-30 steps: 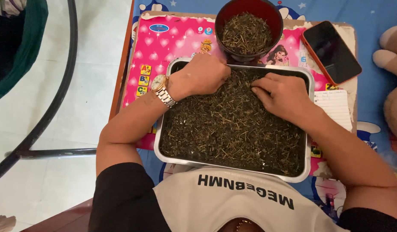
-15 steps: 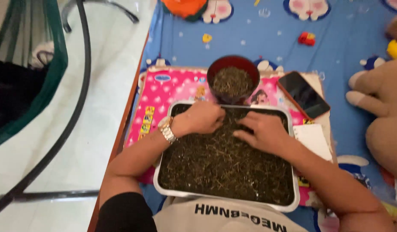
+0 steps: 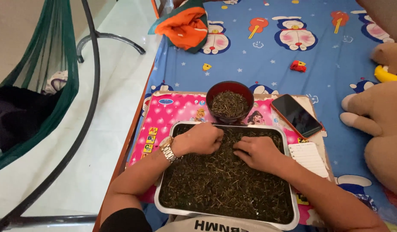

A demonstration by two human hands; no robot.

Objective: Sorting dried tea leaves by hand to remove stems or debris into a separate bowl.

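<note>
Blue cartoon-print bedding [image 3: 336, 56] fills the upper right of the frame, with pale floor tiles [image 3: 117, 86] and a green mesh hammock [image 3: 44, 86] on a dark metal frame at the left. On the bedding sits a pink picture board [image 3: 177, 111], and on that a metal tray [image 3: 293, 172] spread with dark dried leaves and stems [image 3: 224, 184]. The left hand [image 3: 200, 138], a gold watch [image 3: 168, 149] on its wrist, rests palm-down in the upper part of the tray, fingers curled together into the leaves. The right hand [image 3: 258, 152] lies just beside it, fingers bent and close together, pressing into the same heap. Just above the tray stands a dark red bowl [image 3: 229, 88] holding more of the leaves. A phone [image 3: 296, 115] lies right of the bowl, a lined notepad [image 3: 310, 159] below it. A tan plush toy [image 3: 378, 124] sits at the right edge, an orange cloth [image 3: 183, 25] at top centre.
</note>
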